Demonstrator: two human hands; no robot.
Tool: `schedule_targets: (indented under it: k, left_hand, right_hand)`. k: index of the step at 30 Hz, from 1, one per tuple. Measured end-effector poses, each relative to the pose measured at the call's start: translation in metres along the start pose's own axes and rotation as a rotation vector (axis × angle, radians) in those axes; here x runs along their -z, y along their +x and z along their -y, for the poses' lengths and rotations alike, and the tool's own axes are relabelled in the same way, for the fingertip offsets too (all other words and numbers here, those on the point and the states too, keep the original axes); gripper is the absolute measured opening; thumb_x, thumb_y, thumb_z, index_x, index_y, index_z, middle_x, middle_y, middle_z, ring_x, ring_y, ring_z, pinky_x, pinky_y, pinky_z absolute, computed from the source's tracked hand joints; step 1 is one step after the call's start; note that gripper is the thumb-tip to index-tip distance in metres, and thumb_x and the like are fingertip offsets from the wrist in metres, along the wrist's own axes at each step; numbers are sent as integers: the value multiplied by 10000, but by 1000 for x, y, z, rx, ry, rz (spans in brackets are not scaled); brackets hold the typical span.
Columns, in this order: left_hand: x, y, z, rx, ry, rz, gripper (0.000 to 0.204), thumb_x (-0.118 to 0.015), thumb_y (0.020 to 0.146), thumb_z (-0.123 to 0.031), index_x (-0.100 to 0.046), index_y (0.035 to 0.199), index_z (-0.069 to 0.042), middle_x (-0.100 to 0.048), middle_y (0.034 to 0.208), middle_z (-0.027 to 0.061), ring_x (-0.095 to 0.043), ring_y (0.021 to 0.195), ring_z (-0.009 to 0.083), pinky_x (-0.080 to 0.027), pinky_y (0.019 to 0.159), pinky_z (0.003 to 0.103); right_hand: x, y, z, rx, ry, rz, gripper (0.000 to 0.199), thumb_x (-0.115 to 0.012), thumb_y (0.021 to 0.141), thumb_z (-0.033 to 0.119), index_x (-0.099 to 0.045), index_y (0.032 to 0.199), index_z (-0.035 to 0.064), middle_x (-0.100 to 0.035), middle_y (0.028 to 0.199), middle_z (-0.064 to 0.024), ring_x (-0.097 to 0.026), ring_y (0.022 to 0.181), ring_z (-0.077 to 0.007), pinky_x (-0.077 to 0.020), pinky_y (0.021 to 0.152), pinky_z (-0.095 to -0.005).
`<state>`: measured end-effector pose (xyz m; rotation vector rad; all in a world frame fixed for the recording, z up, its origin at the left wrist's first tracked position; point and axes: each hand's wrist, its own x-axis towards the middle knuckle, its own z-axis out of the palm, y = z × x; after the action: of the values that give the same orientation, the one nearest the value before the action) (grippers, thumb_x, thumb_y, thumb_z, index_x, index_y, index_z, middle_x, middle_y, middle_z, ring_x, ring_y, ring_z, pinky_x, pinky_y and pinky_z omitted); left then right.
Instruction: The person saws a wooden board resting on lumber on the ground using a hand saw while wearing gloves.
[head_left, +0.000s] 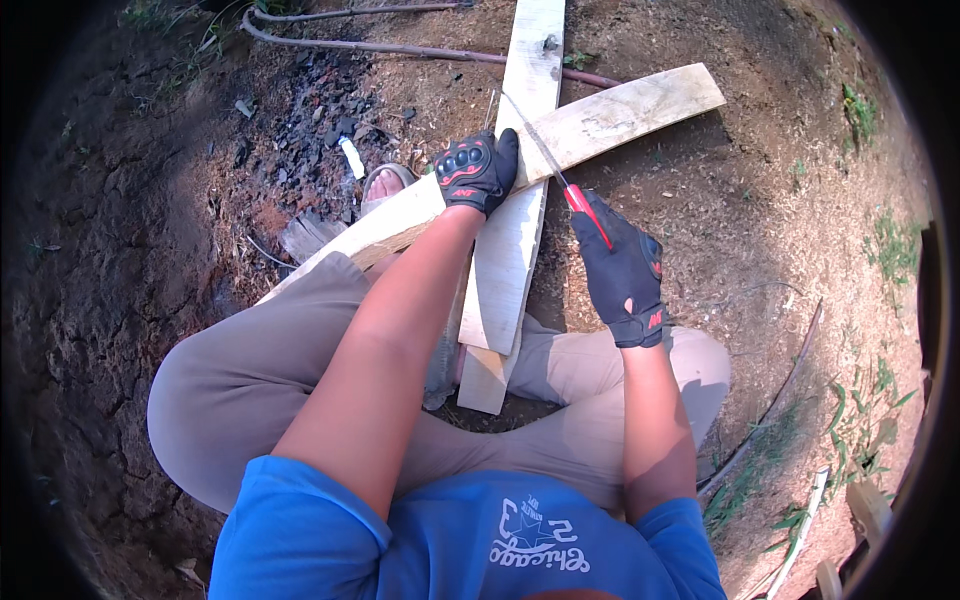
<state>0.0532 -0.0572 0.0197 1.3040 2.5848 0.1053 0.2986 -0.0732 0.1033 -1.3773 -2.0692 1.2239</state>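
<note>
My left hand, in a black glove with hard knuckle guards, is closed over a long pale wooden plank that runs slantwise from my left knee to the upper right. Its thumb points away from me along the plank. My right hand, gloved too, grips the red handle of a handsaw. The thin saw blade is seen nearly edge-on and lies across the slanting plank, right of my left thumb. Beneath, a second board crosses it, reaching from between my legs to the top of the view.
A short wood piece lies under the near end of the second board. Black charcoal bits and a white scrap are on the soil at left. A bent branch lies behind; a thin stick and grass are at right.
</note>
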Motion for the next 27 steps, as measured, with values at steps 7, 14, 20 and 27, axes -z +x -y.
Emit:
schedule_targets:
  k: [7,14,20,27]
  left_hand:
    - [2,1,-7,64,39,10,674,-409,1072,-607,-808,1155,-69,-788,1128,251,-747,1107,425,-519,1030,535]
    - [5,0,-3,73,-41,39,679,-426,1066,-620,-801,1187,-68,-787,1146,249,-746,1114,430,-528,1020,550]
    - [1,6,0,24,-22,8,684,-428,1062,-615,-786,1224,-55,-784,1148,258,-741,1121,444,-530,1023,552]
    - [1,7,2,108,-18,15,652,-446,1065,-623,-818,1134,-92,-798,1121,223,-753,1100,396,-517,1013,540]
  right_hand:
    - [2,-61,-24,-95,-4,-49,457,-611,1101,389,-701,1452,111,-754,1331,-197,-760,1157,-372,-584,992,-433]
    - [40,-105,-20,-208,5,-17,464,-620,1106,374,-697,1452,75,-779,1284,-193,-785,1097,-347,-592,969,-415]
    - [19,-40,-32,-257,105,24,447,-630,1101,382,-722,1415,78,-776,1269,-213,-772,1131,-355,-578,985,-416]
    - [28,-40,-30,-186,75,153,484,-585,1121,417,-677,1476,101,-735,1381,-195,-724,1247,-344,-529,1064,-380]
